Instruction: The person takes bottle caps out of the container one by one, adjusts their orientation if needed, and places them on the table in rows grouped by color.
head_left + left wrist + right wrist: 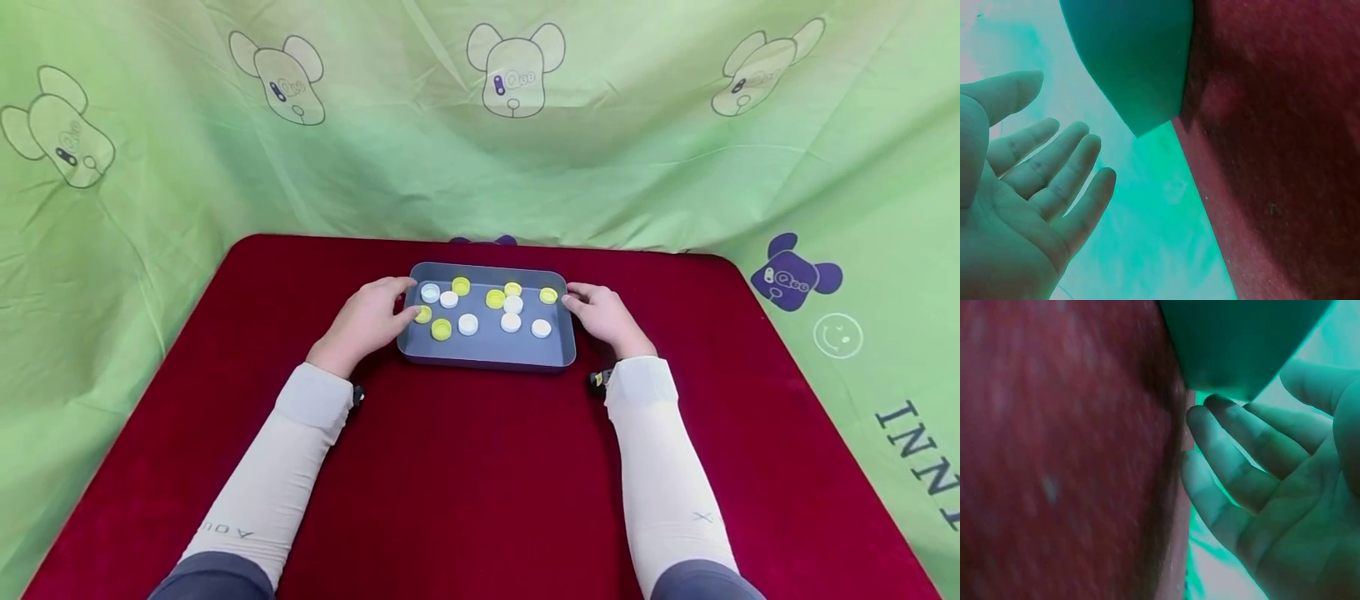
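Observation:
A dark grey tray (487,351) lies on the red table, holding several yellow bottle caps (441,330) and several white bottle caps (468,324). At its left end is my left hand (367,323), the thumb reaching to the rim by a yellow cap. In the left wrist view its fingers (1079,165) are spread and relaxed, with a gap to the tray's corner (1141,69). My right hand (602,317) is at the tray's right end. Its fingertips (1200,419) lie close by the tray wall (1241,350) in the right wrist view; contact is hard to tell.
Red cloth (480,475) covers the table. A green curtain (405,183) printed with bear figures hangs behind and at both sides. Small dark wrist cameras (599,382) sit on the inner sides of both wrists.

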Demonstrator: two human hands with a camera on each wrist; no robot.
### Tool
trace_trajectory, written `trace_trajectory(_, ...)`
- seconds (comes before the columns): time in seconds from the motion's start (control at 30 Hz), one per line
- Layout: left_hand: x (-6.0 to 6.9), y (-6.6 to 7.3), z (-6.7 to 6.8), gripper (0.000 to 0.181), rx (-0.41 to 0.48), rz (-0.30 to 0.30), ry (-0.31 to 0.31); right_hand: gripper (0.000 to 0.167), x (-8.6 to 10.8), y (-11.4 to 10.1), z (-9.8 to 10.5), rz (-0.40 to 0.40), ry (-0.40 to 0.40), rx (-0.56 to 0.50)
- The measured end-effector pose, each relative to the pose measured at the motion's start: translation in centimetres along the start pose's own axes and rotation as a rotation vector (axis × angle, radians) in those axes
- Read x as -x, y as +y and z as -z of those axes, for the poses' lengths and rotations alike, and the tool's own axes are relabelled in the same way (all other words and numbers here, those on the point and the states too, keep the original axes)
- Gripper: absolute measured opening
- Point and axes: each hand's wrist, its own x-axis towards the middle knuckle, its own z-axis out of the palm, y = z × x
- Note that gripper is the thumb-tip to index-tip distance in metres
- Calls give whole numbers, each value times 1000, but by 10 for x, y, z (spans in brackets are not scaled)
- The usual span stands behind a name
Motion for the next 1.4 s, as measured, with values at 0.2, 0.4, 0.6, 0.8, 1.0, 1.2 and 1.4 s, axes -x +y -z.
trace_trajectory(0.2, -12, 2, -2, 49, -66, -40, -41, 51, -1, -1, -2, 3, -14, 21)
trace_trajectory(0.4, -20, -3, -2, 42, -140, -37, -69, 50, -7, -6, -5, 42, -41, 30)
trace_trajectory(0.6, -24, -2, -8, 32, -247, -103, -46, 50, -9, -9, -5, 48, -45, 29)
trace_trajectory(0.8, -25, -1, -18, 21, -339, -179, -14, 51, -8, -11, -4, 32, -47, 48)
trace_trajectory(1.0, -22, -4, -24, 22, -338, -147, -46, 52, -7, -7, -8, 28, -76, 52)
trace_trajectory(1.2, -24, -1, -32, 20, -386, -142, -84, 51, -2, 1, -5, 18, -64, 34)
trace_trajectory(1.4, -25, 3, -36, 18, -424, -144, -84, 51, -2, 3, -3, 17, -71, 15)
